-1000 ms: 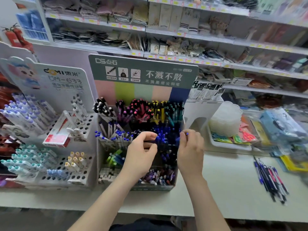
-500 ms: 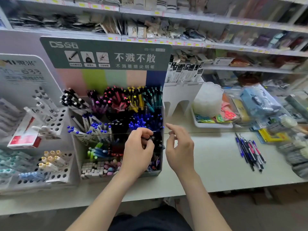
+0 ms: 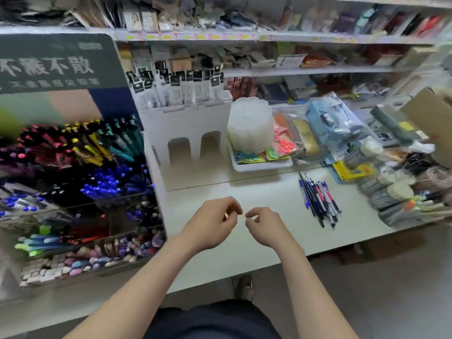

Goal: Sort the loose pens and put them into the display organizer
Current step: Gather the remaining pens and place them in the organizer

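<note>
The left hand and right hand float close together above the counter; fingers bend loosely, holding nothing.

Hands: 2, left hand and right hand. Display organizer: 1. Loose pens: one pile, roughly ten; exact count unresolved. White tray: 1.

organizer: left end of counter
loose pens: on counter, right, well apart from organizer
hands: over counter, between them
tray: behind pens
</note>
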The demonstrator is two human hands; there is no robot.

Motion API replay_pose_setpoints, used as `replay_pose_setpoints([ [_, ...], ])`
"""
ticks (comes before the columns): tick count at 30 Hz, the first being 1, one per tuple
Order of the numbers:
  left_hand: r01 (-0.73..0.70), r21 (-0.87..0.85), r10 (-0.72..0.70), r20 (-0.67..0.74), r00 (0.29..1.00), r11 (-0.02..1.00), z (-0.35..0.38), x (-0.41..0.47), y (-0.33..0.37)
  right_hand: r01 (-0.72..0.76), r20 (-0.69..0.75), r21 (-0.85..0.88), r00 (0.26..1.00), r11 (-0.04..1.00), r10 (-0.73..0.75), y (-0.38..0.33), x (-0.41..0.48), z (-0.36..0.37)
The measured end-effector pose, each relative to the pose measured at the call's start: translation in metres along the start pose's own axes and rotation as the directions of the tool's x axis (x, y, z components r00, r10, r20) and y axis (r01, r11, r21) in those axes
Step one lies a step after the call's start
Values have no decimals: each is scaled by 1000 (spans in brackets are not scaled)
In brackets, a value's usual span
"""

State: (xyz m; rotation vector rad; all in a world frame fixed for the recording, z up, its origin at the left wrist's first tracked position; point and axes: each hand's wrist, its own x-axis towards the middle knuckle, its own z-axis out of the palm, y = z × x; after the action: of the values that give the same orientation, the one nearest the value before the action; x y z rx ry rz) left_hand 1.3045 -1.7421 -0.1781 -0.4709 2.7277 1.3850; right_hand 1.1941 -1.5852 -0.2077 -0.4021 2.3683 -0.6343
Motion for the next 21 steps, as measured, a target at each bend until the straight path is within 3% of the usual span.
replay_pose_setpoints([
  [8, 52, 133, -74, 169, 983, 990, 119, 122, 55, 14, -133, 1, 991, 1000, -14, 130, 69, -81],
  [14, 101, 213, -160, 283, 946, 972, 193, 190, 72, -188, -335, -145, 933, 971, 130, 204, 119, -101],
  [18, 160, 242, -236, 330, 914, 957, 227, 221, 77, -214, -343, -257, 932, 943, 118, 229, 138, -97],
  [21, 190, 231, -258, 318, 912, 954, 244, 244, 78, -135, -316, -279, 948, 951, 42, 241, 151, -85],
])
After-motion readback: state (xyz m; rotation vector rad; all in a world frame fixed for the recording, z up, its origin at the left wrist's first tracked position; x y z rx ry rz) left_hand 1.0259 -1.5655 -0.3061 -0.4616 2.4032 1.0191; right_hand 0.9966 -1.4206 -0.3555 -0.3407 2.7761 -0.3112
